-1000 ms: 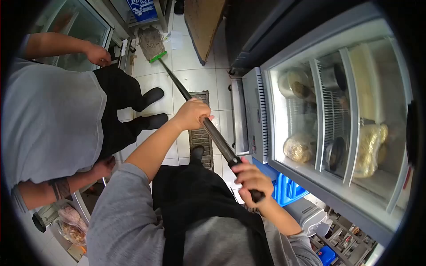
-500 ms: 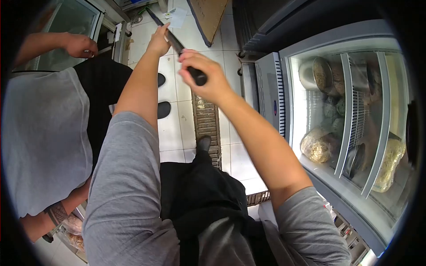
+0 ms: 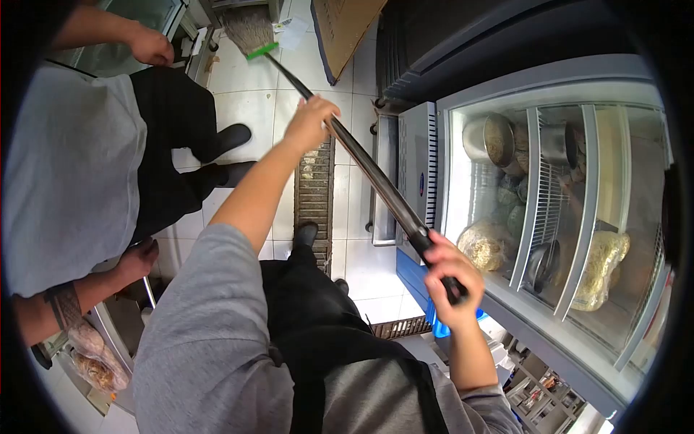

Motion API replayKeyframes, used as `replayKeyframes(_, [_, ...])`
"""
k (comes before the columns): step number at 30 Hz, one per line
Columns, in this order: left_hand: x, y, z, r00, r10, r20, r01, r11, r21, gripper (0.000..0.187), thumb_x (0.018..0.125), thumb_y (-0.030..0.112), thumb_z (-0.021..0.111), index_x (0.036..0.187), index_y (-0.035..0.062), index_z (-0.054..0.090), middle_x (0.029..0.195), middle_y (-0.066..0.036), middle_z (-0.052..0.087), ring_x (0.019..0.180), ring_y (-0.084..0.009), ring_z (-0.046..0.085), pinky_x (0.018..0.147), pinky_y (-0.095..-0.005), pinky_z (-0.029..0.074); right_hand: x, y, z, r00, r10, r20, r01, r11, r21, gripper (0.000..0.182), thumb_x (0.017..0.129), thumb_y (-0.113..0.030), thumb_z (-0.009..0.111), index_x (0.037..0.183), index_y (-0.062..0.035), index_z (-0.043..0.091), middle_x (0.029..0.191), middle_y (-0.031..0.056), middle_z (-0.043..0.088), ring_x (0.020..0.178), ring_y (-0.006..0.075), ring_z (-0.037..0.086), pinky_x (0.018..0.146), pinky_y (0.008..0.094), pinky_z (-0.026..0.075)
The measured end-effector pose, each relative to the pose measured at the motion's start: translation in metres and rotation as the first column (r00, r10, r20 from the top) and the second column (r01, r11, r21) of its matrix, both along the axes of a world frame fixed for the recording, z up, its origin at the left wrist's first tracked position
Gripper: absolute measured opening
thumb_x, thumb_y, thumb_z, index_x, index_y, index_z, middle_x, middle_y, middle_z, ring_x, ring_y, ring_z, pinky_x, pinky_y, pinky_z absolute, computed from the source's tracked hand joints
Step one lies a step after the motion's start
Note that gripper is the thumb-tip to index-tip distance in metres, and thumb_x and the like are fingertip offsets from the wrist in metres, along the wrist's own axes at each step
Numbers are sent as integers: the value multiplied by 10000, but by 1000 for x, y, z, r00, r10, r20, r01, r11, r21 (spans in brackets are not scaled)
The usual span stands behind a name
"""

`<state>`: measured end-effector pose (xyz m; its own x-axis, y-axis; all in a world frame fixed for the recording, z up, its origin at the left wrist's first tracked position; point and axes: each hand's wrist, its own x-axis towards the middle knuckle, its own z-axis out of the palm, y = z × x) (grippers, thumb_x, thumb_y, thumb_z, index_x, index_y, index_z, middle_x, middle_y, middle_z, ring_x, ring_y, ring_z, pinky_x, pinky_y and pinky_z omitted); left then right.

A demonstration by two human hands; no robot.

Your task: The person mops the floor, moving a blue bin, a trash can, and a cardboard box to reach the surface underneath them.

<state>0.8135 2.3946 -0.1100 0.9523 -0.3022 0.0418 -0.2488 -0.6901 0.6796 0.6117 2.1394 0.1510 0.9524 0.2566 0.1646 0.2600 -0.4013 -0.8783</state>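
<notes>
A broom (image 3: 372, 172) with a long black handle runs slantwise across my view. Its grey bristles and green collar rest on the white floor tiles at the top, near a scrap of white paper (image 3: 291, 33). My left hand (image 3: 311, 124) is wrapped round the middle of the handle. Lower and to the right, my right hand (image 3: 454, 278) grips the handle close to its black end. Both hands are closed on the same handle.
At my left stands a co-worker in a grey shirt (image 3: 79, 173). A glass-door fridge (image 3: 448, 166) holding bowls and bagged food is on my right. A cardboard sheet (image 3: 343, 32) leans ahead. A drain grate (image 3: 313, 195) runs along the floor.
My right hand has moved down and right, pulling the handle's end back toward me. The broom head has come into view at the top. The co-worker's lower hand and feet show more.
</notes>
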Motion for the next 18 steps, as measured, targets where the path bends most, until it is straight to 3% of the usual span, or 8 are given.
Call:
replayKeyframes(3, [-55, -32, 48, 990, -114, 82, 125, 981, -148, 364, 665, 21, 719, 978, 153, 591, 920, -22, 573, 1029, -262, 533, 1119, -559, 237, -50, -35, 67, 994, -60, -95, 53, 996, -77, 75, 649, -21, 688, 709, -25, 643, 827, 150, 669, 981, 359, 653, 961, 501, 462])
replayKeyframes(7, [-136, -83, 112, 970, -209, 124, 236, 934, -268, 372, 686, 196, 765, 1010, 137, 592, 861, -40, 606, 933, -272, 571, 1056, -481, 353, -118, -79, 166, 972, -191, -136, 171, 974, -145, 152, 658, -182, 734, 630, -70, 635, 730, 108, 677, 950, 357, 671, 909, 432, 506])
replayKeyframes(9, [-172, -102, 155, 954, -280, 108, 300, 898, -323, 365, 674, 220, 769, 982, 138, 591, 821, -17, 626, 894, -256, 591, 801, -394, 465, -154, -95, 214, 944, -316, -100, 296, 939, -174, 383, 716, -367, 756, 571, -87, 539, 635, 70, 575, 862, 340, 658, 842, 446, 505])
replayKeyframes(11, [-200, -113, 151, 901, -408, 145, 426, 775, -467, 424, 688, 197, 772, 1070, 139, 599, 837, -14, 640, 838, -257, 606, 788, -374, 489, -186, -111, 262, 935, -338, -105, 314, 929, -197, 397, 776, -414, 707, 622, -94, 530, 677, 42, 547, 876, 295, 604, 838, 431, 467])
replayKeyframes(12, [-212, -119, 136, 897, -415, 149, 434, 771, -467, 424, 688, 197, 772, 1070, 139, 599, 837, -14, 640, 838, -257, 606, 788, -374, 489, -168, -79, 277, 955, -294, 50, 298, 944, -143, 234, 811, -212, 643, 635, -88, 551, 578, 59, 561, 735, 289, 666, 756, 438, 548])
replayKeyframes(13, [-224, -124, 116, 936, -314, 159, 352, 817, -458, 337, 714, 216, 760, 1001, 134, 604, 796, -17, 628, 806, -260, 604, 758, -376, 488, -191, -97, 298, 972, -232, 44, 236, 966, -106, 237, 821, -233, 598, 671, -56, 551, 658, 104, 585, 885, 384, 656, 858, 544, 512])
replayKeyframes(15, [-243, -128, 93, 962, -219, 165, 271, 853, -447, 259, 740, 234, 748, 931, 128, 609, 755, -20, 616, 775, -264, 603, 728, -378, 486, -228, -121, 336, 983, -146, 109, 139, 988, 62, 239, 860, -278, 486, 771, -71, 566, 805, 101, 591, 908, 355, 613, 761, 551, 485])
replayKeyframes(18, [-255, -141, 98, 876, -468, 120, 468, 762, -448, 388, 818, 343, 698, 633, 103, 456, 615, -79, 521, 640, -316, 562, 583, -411, 442, -278, -161, 397, 983, -113, 147, 75, 968, 239, 277, 895, -340, 479, 737, -122, 545, 754, 47, 548, 728, 247, 547, 659, 422, 445])
